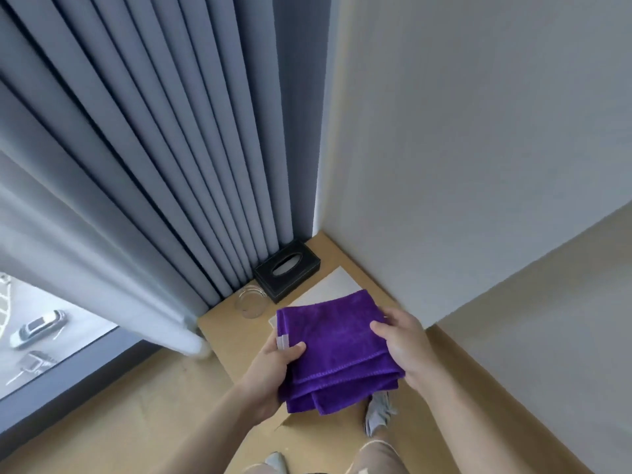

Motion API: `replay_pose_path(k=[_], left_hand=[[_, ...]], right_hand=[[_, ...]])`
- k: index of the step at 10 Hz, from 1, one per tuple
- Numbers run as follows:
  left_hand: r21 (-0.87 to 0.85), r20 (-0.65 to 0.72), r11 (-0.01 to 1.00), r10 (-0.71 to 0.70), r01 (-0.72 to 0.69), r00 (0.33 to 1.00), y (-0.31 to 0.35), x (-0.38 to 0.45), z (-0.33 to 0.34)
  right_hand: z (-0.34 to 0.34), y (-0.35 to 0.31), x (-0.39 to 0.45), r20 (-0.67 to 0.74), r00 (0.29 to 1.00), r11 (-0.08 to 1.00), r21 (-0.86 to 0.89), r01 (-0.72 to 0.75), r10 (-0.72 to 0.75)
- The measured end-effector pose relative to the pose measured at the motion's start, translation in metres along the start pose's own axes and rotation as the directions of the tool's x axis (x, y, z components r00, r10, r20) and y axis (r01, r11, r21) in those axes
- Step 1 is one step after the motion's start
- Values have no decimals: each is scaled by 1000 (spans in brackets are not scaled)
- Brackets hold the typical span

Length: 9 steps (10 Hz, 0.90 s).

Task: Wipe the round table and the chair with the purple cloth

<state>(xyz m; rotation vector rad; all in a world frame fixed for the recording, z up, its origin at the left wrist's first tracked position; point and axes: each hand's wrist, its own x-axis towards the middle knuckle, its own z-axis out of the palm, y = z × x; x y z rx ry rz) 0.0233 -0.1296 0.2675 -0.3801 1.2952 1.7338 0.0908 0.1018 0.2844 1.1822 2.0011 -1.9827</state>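
Purple cloth [337, 347], folded, is gripped at its sides by left hand [273, 367] and right hand [403, 347].

Tissue box [286, 274] and glass [251, 301] crowd the shelf's [222, 331] far corner.

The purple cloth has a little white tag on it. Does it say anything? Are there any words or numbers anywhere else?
No text can be read anywhere.
Tag on the purple cloth: looks blank, too small to tell.
Black tissue box: no label shows.
White sheet under the cloth: no print shows.
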Motion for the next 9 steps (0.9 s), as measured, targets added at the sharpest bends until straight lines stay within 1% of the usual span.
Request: replay_pose_path(k=[1, 2, 3, 4, 5, 6, 7, 8, 9], left_hand=[[-19, -161, 999, 35, -39, 986, -15, 37, 10], [-5, -300, 998, 63, -67, 952, -28, 65, 29], [3, -403, 999, 45, -48, 914, -39, 93, 51], [-31, -503, 999, 15, -35, 864, -45, 117, 63], [-32, -587, 998, 29, -59, 809, -42, 136, 61], [21, -650, 995, 90, -100, 754, -36, 154, 48], [40, -661, 997, 79, -71, 746, -35, 165, 33], [34, -672, 999, 23, -1, 740, -46, 169, 18], [27, -689, 994, -60, 109, 722, -55, 161, 14]], right_hand=[[-5, 0, 65, 117, 993, 956, -291, 31, 3], [-13, -2, 120, 241, 970, 865, -494, 91, 36], [-23, -3, 166, 325, 941, 800, -588, 121, 97], [-24, -5, 201, 380, 916, 763, -628, 151, 131], [-10, -7, 223, 428, 898, 736, -639, 225, 97], [7, -5, 245, 453, 890, 724, -630, 282, 48], [20, 0, 262, 466, 883, 702, -648, 296, 58], [27, 14, 277, 445, 880, 682, -697, 223, 167], [15, 25, 281, 435, 841, 496, -834, 241, 322]])
